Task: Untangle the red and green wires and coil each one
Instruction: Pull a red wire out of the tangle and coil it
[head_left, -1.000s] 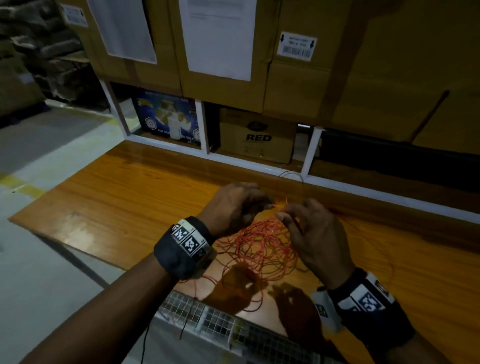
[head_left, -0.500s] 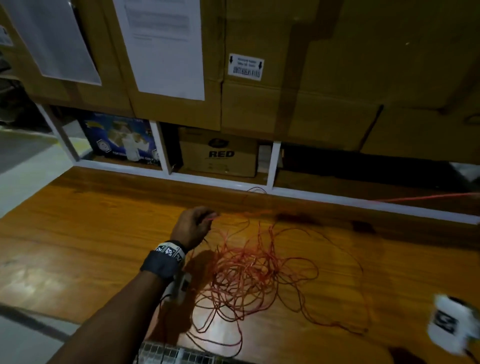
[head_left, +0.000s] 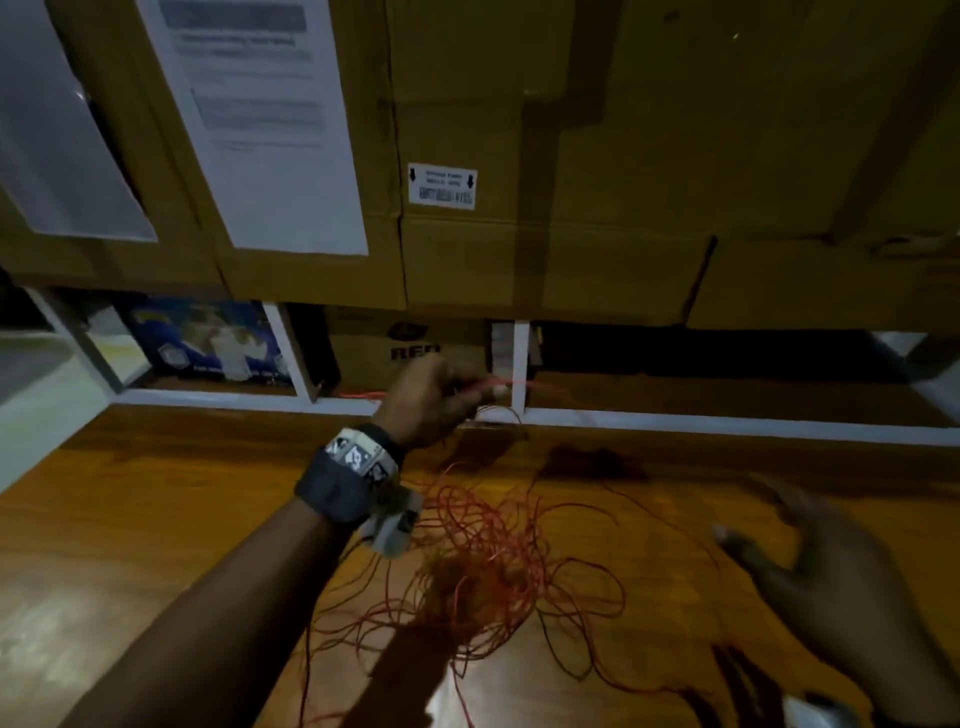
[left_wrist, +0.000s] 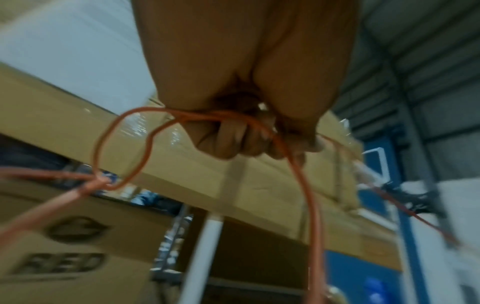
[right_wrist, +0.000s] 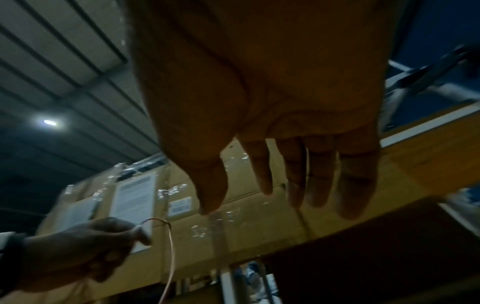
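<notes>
A loose tangle of red wire (head_left: 488, 566) lies on the wooden table (head_left: 156, 530) in the head view. My left hand (head_left: 441, 395) is raised above the table's far edge and pinches a strand of that red wire (left_wrist: 298, 164), which loops down from its curled fingers (left_wrist: 241, 142). My right hand (head_left: 821, 566) hovers over the table at the right, fingers (right_wrist: 319, 174) straight and spread, holding nothing. From the right wrist view the left hand (right_wrist: 78, 253) shows with the red wire (right_wrist: 170, 257) hanging from it. No green wire is visible.
Stacked cardboard boxes (head_left: 545, 234) with paper sheets (head_left: 260, 124) fill the shelf behind the table. A white shelf frame (head_left: 519, 364) runs along the far edge, with a box marked RED (head_left: 410, 348) and a blue box (head_left: 208, 338) below. A metal grid sits at the near edge.
My right hand has let go of the wire, swung out to the right and come back over the table, open. My left hand has lifted its strand up and away toward the shelf.
</notes>
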